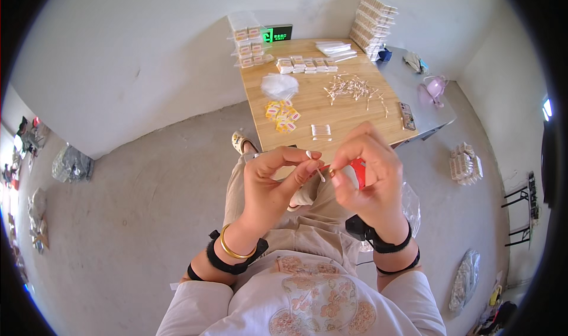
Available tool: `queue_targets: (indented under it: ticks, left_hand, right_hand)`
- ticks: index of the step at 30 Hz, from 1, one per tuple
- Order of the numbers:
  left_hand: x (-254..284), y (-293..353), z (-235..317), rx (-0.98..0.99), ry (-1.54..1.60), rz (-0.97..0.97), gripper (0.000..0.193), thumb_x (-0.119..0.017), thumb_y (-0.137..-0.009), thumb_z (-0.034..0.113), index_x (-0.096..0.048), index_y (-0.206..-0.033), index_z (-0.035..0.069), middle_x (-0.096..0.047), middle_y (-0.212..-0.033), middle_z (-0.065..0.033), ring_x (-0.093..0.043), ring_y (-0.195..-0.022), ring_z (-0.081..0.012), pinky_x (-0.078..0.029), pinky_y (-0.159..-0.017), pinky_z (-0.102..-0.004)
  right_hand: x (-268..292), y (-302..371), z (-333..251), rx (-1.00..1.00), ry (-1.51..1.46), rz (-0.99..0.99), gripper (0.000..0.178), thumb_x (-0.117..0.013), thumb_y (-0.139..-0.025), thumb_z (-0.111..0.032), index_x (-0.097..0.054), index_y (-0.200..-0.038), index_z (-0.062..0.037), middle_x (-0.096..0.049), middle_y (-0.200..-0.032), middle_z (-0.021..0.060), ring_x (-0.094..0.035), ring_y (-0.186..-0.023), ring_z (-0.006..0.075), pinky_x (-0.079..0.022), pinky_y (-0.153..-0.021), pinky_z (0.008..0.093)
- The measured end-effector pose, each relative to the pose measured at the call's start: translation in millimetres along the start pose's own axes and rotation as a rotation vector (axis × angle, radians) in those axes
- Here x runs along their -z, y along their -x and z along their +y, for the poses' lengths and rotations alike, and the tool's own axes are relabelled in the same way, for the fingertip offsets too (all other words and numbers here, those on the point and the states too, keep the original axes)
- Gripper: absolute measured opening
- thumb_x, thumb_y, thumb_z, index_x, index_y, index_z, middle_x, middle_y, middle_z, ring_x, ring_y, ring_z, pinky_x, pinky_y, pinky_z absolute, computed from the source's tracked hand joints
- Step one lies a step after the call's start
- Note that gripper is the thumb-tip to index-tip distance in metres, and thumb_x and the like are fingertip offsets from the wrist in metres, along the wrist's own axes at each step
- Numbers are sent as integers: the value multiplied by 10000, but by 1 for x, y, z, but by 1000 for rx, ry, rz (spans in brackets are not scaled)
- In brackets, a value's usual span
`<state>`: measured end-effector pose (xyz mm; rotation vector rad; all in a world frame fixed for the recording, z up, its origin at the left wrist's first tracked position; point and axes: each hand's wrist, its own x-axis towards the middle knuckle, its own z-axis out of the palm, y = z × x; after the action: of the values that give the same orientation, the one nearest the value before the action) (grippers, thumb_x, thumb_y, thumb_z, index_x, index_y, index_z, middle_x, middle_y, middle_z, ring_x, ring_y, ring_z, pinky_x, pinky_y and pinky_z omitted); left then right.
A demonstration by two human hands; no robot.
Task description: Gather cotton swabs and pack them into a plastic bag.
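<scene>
Between the thumb and fingers of my left hand is a cotton swab, tilted, with both white tips showing. My right hand is close beside it on the right, apart from the swab, its thumb and index finger pinched together; anything in that pinch is too small to make out. Both hands are raised above my lap at the table's near edge. Just beyond them, a short row of cotton swabs lies side by side on the wooden table, with a single one in front. Behind my right hand shows part of a red object.
A loose heap of cotton swabs, yellow-and-white cards, clear plastic bags and small packs lie on the table. Tall stacks of packs stand at the back. A phone-like object sits at the right edge.
</scene>
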<state>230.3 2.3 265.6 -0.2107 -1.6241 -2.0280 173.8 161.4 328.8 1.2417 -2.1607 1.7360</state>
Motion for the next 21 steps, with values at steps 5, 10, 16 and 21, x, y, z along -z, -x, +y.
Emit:
queue_targets:
  ticks: [5,10,16,21]
  left_hand:
    - [2,0,-11,45,134,-29,102,-705,-913,1,-708,-1010,-31,-746,-961,-68,-676,-865,-100,-536,-803,-249]
    - [5,1,-18,25,66,-10,105,-726,-899,11,-710,-997,-23,-740,-919,-53,-657,-838,-83,-517,-774,-231]
    - [7,-1,-14,-66,-223,21,72,-746,-868,-6,-715,-931,-20,-731,-862,-42,-632,-768,-72,-500,-691,-238]
    - [7,-6,-15,-184,-489,18,63,-740,-865,-23,-710,-921,-27,-737,-869,-58,-673,-780,-110,-528,-695,-258]
  right_hand:
    - [-4,-1,11,5,155,58,179,-731,-697,1,-652,-840,-73,-598,-856,41,-555,-821,257,-427,-749,371]
    - [-13,-5,16,208,360,59,186,-746,-704,-18,-656,-850,-91,-605,-851,26,-553,-814,245,-409,-755,361]
    - [-15,-8,23,231,407,57,189,-747,-706,-28,-641,-842,-105,-611,-836,2,-547,-804,228,-385,-739,358]
    - [-14,-10,28,177,450,14,182,-729,-703,-9,-637,-828,-105,-626,-854,-3,-563,-809,218,-399,-754,348]
